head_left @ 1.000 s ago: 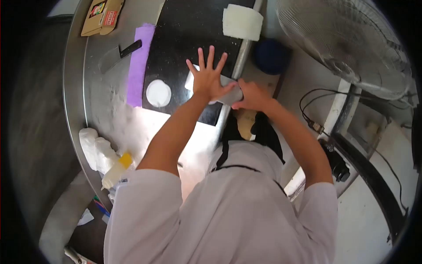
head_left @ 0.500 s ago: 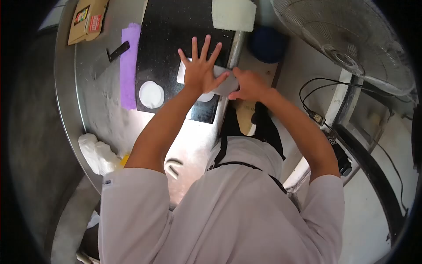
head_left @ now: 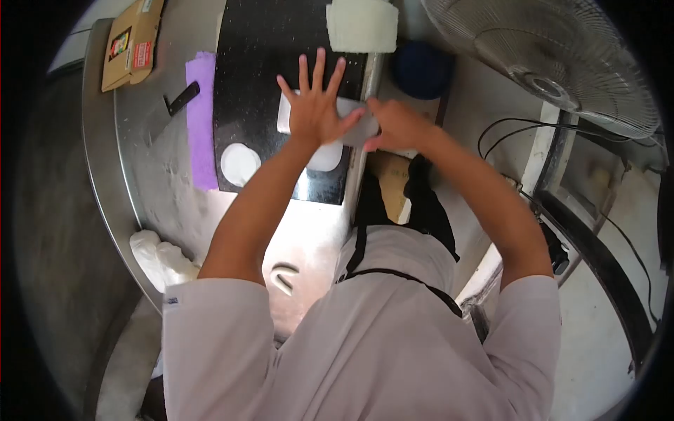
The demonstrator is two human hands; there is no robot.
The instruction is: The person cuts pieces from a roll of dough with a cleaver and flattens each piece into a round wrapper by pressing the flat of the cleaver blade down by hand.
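My left hand (head_left: 314,116) lies with spread fingers on a flat metal blade (head_left: 358,125) over the black board (head_left: 246,77). My right hand (head_left: 397,126) is closed round the outer end of that blade at the board's right edge. Under and beside my left hand a white piece (head_left: 283,116) shows in part. One white round disc (head_left: 324,157) lies just below the blade, partly covered by my left forearm. Another white disc (head_left: 240,164) rests left of my left forearm.
A purple cloth (head_left: 201,126) lies along the board's left side, with a dark-handled cleaver (head_left: 184,98) beside it. A folded pale cloth (head_left: 362,27), a cardboard box (head_left: 132,48), a white plastic bag (head_left: 160,259) and a large fan (head_left: 554,63) surround the work area.
The view has shifted, so the board and cloths appear further left. Both hands stay at the blade, and more of the disc below it shows.
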